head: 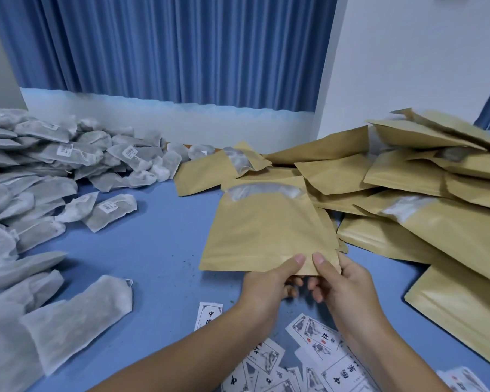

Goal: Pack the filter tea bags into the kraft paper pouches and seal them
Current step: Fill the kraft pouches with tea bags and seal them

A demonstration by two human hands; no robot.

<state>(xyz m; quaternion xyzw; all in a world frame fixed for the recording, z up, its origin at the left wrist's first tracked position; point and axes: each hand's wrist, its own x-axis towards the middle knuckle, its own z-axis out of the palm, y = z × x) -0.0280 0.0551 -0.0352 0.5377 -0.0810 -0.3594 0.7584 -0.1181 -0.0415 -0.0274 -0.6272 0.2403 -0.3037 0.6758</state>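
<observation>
A kraft paper pouch (266, 230) with a clear window strip near its far end hangs just above the blue table, in the middle of the view. My left hand (269, 281) and my right hand (343, 284) pinch its near edge, thumbs on top and fingers underneath, close together. A large heap of grey filter tea bags (40, 176) covers the left side. One long tea bag (82, 318) lies at the near left. Whether the held pouch has anything inside cannot be told.
A pile of several more kraft pouches (408, 188) fills the right side. Printed paper labels (309, 360) are scattered on the blue table (153, 250) under my forearms. A blue curtain (167, 46) and a white wall stand behind.
</observation>
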